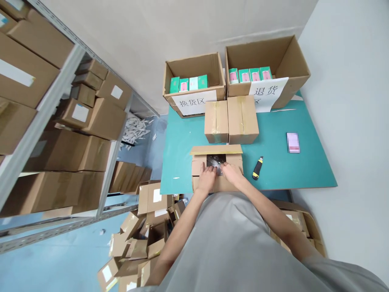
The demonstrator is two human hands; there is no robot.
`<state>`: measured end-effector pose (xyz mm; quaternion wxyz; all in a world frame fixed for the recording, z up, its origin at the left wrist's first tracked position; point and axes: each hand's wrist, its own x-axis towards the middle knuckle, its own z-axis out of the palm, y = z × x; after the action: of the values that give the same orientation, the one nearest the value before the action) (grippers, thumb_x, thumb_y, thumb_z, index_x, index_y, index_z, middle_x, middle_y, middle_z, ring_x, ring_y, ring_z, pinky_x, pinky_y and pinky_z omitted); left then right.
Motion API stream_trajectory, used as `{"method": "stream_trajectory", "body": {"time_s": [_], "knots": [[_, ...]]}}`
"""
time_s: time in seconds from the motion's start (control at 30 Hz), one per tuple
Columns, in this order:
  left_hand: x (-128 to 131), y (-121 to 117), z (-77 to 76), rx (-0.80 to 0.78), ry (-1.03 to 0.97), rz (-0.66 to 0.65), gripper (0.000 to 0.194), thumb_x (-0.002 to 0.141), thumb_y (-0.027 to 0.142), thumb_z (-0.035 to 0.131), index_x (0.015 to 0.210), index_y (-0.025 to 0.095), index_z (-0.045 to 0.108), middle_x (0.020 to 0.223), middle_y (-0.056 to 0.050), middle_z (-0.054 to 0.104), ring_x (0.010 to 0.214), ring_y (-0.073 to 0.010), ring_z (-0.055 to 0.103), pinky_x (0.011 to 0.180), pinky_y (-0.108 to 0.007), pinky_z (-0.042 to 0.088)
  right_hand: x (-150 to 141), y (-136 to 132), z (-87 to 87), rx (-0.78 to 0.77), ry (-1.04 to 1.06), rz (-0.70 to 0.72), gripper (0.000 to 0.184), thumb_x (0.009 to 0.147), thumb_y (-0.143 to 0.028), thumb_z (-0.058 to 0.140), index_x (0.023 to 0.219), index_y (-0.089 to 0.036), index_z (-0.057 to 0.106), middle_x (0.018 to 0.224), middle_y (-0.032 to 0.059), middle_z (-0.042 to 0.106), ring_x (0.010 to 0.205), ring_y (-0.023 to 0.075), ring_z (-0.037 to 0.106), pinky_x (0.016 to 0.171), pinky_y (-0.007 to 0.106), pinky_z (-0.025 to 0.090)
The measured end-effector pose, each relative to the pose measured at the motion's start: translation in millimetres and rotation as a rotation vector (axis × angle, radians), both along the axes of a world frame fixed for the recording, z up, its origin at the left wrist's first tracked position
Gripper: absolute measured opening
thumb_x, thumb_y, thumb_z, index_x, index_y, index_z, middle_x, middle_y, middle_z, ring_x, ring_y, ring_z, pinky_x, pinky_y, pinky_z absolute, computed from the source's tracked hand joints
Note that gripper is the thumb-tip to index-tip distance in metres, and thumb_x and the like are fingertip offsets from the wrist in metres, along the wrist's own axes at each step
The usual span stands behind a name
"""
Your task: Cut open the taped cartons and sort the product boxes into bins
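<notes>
A small cardboard box (199, 168) lies near the front edge of the table with its top flaps parted. A strip of yellowish tape runs along its back flap. Dark, shiny plastic-looking contents (216, 159) show through the gap. My left hand (208, 179) rests on the box's left side, thumb apart and fingertips at the gap. My right hand (232, 173) is at the right side of the gap, fingers bent together at its edge; what they pinch is hidden. A black and yellow utility knife (257, 168) lies to the right of the box.
Two taped cartons (242, 117) stand behind the box on the green table (276, 129). Large labelled bins, left (194, 103) and right (291, 87), hold green packs. A pink pack (293, 143) lies right. Shelving (117, 150) and piled boxes (153, 198) are left.
</notes>
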<state>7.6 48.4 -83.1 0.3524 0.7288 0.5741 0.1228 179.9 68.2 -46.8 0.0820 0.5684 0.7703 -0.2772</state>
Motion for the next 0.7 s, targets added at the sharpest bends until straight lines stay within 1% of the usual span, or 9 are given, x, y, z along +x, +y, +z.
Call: {"method": "stream_trajectory", "body": {"time_s": [0.1,0.2,0.27,0.33,0.43,0.5,0.6,0.67,0.7], "knots": [[-16,-8,18.0,0.039,-0.054,0.056,0.037,0.097,0.009,0.062,0.126,0.025,0.080,0.130,-0.018,0.077,0.148,-0.0386,0.062,0.146,-0.063,-0.003,7,-8,15.8,0.021,-0.021,-0.007,0.045,0.120,-0.025,0.037,0.151,-0.015,0.069,0.142,0.0236,0.075,0.118,0.0342,0.082,0.092,0.040,0.062],[-42,-16,38.6,0.099,-0.114,0.176,0.035,0.097,0.016,0.069,0.128,0.027,0.080,0.147,-0.018,0.073,0.159,-0.0415,0.052,0.145,-0.064,-0.011,34,-21,31.9,0.087,-0.046,-0.090,0.048,0.120,-0.034,0.044,0.163,-0.020,0.060,0.147,0.0209,0.072,0.109,0.0349,0.083,0.083,0.040,0.061],[-63,-20,48.3,0.133,-0.127,0.294,0.031,0.098,0.022,0.071,0.127,0.028,0.081,0.147,-0.016,0.073,0.159,-0.0426,0.053,0.142,-0.066,-0.018,57,-31,38.7,0.146,-0.052,-0.187,0.048,0.120,-0.040,0.047,0.162,-0.024,0.061,0.149,0.0189,0.072,0.099,0.0329,0.083,0.077,0.039,0.059],[-79,-21,53.0,0.144,-0.145,0.389,0.026,0.099,0.026,0.073,0.124,0.029,0.081,0.143,-0.015,0.076,0.156,-0.0423,0.056,0.141,-0.066,-0.019,75,-40,42.1,0.193,-0.056,-0.270,0.045,0.120,-0.042,0.046,0.156,-0.024,0.066,0.150,0.0181,0.072,0.091,0.0308,0.081,0.073,0.038,0.057],[-83,-18,53.3,0.154,-0.141,0.424,0.024,0.099,0.025,0.072,0.121,0.027,0.081,0.138,-0.015,0.078,0.150,-0.0412,0.062,0.144,-0.065,-0.012,83,-46,46.3,0.189,-0.095,-0.342,0.043,0.120,-0.041,0.047,0.150,-0.020,0.069,0.151,0.0187,0.072,0.089,0.0306,0.080,0.071,0.038,0.055],[-72,-14,51.8,0.162,-0.078,0.357,0.029,0.101,0.022,0.068,0.127,0.025,0.080,0.139,-0.016,0.078,0.145,-0.0395,0.066,0.146,-0.063,-0.003,76,-45,51.9,0.151,-0.145,-0.376,0.043,0.120,-0.040,0.048,0.151,-0.018,0.068,0.151,0.0199,0.073,0.093,0.0314,0.081,0.072,0.038,0.055],[-44,-6,47.0,0.155,0.114,0.126,0.042,0.105,0.019,0.059,0.144,0.020,0.074,0.142,-0.017,0.078,0.136,-0.0363,0.072,0.147,-0.061,0.011,59,-40,62.7,0.090,-0.189,-0.402,0.042,0.122,-0.037,0.047,0.154,-0.015,0.063,0.146,0.0214,0.074,0.100,0.0301,0.082,0.077,0.035,0.055],[-26,3,40.5,0.150,0.247,-0.029,0.048,0.106,0.017,0.058,0.153,0.016,0.068,0.141,-0.019,0.078,0.130,-0.0352,0.075,0.146,-0.061,0.015,49,-36,66.8,0.055,-0.187,-0.403,0.039,0.122,-0.034,0.047,0.153,-0.013,0.062,0.142,0.0214,0.075,0.105,0.0291,0.082,0.082,0.033,0.055],[-17,9,36.1,0.146,0.291,-0.087,0.051,0.105,0.017,0.061,0.156,0.015,0.066,0.141,-0.019,0.077,0.130,-0.0351,0.075,0.146,-0.061,0.015,46,-34,66.7,0.042,-0.180,-0.396,0.038,0.122,-0.031,0.048,0.151,-0.013,0.063,0.141,0.0213,0.075,0.108,0.0289,0.081,0.084,0.033,0.055]]}}
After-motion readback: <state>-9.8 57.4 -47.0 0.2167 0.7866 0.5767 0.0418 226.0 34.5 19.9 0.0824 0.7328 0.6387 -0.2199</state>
